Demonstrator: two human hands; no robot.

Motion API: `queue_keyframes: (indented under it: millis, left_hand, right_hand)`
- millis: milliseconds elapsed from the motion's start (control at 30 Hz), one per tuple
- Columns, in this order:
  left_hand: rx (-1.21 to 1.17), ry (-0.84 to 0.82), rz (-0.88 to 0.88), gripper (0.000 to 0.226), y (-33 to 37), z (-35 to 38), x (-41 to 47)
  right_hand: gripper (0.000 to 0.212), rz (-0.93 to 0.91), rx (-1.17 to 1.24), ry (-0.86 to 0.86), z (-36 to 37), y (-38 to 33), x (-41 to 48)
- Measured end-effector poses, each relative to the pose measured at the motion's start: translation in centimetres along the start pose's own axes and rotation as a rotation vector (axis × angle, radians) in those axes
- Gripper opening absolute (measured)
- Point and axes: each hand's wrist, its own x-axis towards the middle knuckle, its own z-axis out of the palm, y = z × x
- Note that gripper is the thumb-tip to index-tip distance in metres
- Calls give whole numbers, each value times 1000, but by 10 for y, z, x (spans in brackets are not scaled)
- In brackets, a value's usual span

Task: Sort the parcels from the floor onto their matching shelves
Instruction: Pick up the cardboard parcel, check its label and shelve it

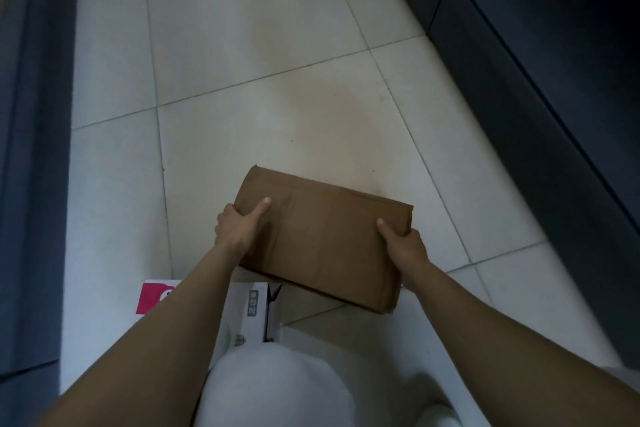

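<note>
A flat brown cardboard parcel is held above the tiled floor in front of me. My left hand grips its left edge with the thumb on top. On the parcel's right edge sits my right hand, thumb on top too. Below the parcel, a white and pink box lies on the floor, partly hidden by my left forearm.
White floor tiles run ahead as an aisle. A blue shelf frame lines the left side. Along the right runs a dark shelf unit. My white-clothed knee fills the bottom centre.
</note>
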Motion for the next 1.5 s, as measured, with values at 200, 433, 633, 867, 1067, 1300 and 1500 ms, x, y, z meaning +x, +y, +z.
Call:
queue_keyframes:
  millis: [200, 433, 633, 867, 1067, 1300, 1500]
  left_hand:
    - [-40, 59, 28, 135, 34, -6, -7]
    - [-19, 244, 92, 92, 107, -40, -34]
    - [-27, 309, 70, 93, 170, -108, -115]
    - [-105, 333, 111, 91, 274, -205, -228]
    - [-196, 347, 164, 92, 362, -296, -324]
    - [-256, 346, 300, 112, 460, -398, -426]
    - [-269, 482, 404, 93, 517, -462, -494]
  right_hand:
    - [76, -110, 5, 70, -3, -39, -5]
    - [80, -228, 8, 124, -15, -112, -40]
    - [81, -209, -26, 91, -44, -174, -138]
    - [81, -282, 9, 80, -92, -286, -276]
    - [77, -375, 25, 71, -130, -386, -403]
    - [77, -494, 95, 25, -165, -484, -531]
    - [74, -649, 230, -33, -188, -550, -619]
